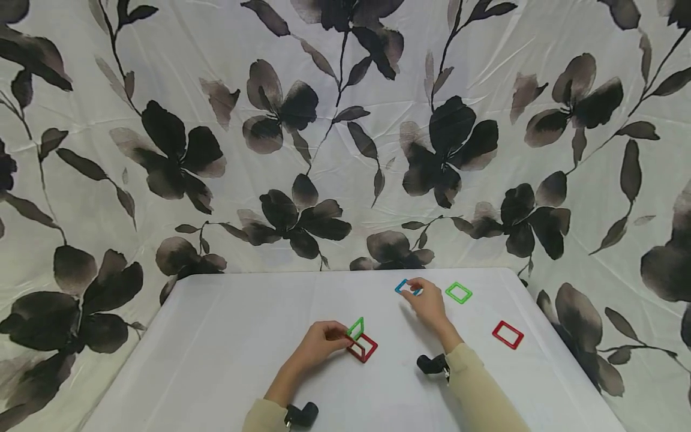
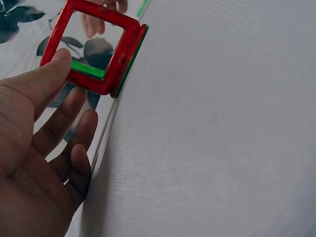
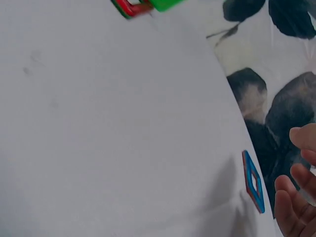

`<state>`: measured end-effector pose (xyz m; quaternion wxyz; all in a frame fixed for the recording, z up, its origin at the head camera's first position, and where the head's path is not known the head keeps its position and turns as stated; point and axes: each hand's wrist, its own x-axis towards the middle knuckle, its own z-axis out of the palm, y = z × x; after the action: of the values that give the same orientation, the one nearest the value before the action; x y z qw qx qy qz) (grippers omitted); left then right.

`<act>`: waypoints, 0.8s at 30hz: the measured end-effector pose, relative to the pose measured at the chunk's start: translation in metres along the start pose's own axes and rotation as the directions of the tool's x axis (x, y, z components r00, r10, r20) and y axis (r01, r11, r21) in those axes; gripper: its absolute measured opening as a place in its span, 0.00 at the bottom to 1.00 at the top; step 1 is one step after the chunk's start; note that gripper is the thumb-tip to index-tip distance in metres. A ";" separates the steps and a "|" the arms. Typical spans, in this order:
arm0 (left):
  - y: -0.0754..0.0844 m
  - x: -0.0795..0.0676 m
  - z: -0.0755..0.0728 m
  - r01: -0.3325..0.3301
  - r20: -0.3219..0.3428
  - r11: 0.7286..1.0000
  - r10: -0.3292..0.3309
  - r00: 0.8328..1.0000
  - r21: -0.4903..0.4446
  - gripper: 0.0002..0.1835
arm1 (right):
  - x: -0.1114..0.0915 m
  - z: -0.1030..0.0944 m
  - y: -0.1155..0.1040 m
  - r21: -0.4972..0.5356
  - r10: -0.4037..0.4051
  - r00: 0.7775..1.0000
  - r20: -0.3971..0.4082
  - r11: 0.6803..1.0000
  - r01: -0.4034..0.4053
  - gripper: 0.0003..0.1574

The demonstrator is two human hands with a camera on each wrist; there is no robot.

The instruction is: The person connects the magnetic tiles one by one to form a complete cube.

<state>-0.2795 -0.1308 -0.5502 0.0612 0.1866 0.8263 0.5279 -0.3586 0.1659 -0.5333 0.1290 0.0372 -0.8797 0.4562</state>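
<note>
My left hand (image 1: 321,341) pinches a red square frame tile (image 2: 129,37) standing upright, with the thumb lying against its side. Under it a second red frame tile (image 1: 372,347) lies flat on the table. A green frame tile (image 1: 355,328) also stands upright there, at the far side of the flat one. Farther off to the right, my right hand (image 1: 429,303) hovers over a blue frame tile (image 3: 253,182) that lies on the table. In the right wrist view a gap shows between its loosely bent fingers (image 3: 284,205) and the blue tile.
A loose green frame tile (image 1: 459,293) lies right of my right hand, near the far edge. Closer on the right lies another red frame tile (image 1: 507,335). The white table (image 1: 216,336) ends at a flower-patterned cloth (image 1: 324,162).
</note>
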 end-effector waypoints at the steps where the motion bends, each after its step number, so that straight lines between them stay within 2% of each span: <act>1: 0.000 0.000 0.000 -0.001 -0.003 1.000 0.001 1.000 -0.001 0.11 | 0.002 -0.001 0.002 -0.015 0.010 1.000 -0.003 1.000 -0.010 0.20; 8: -0.001 0.001 0.002 -0.011 -0.001 1.000 0.011 1.000 0.016 0.10 | 0.008 -0.005 0.012 -0.080 0.098 0.995 -0.010 0.992 -0.098 0.27; 15: -0.001 0.000 0.004 0.007 0.006 1.000 -0.007 1.000 0.004 0.09 | 0.010 -0.003 0.022 -0.087 0.104 0.994 0.018 0.991 -0.102 0.32; 24: -0.001 0.003 0.004 0.012 0.006 1.000 -0.012 1.000 -0.014 0.09 | 0.010 -0.001 0.026 -0.131 0.156 0.988 0.021 0.980 -0.151 0.35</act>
<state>-0.2810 -0.1267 -0.5530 0.0682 0.1827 0.8234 0.5329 -0.3729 0.1819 -0.5510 0.0817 -0.0320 -0.9094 0.4065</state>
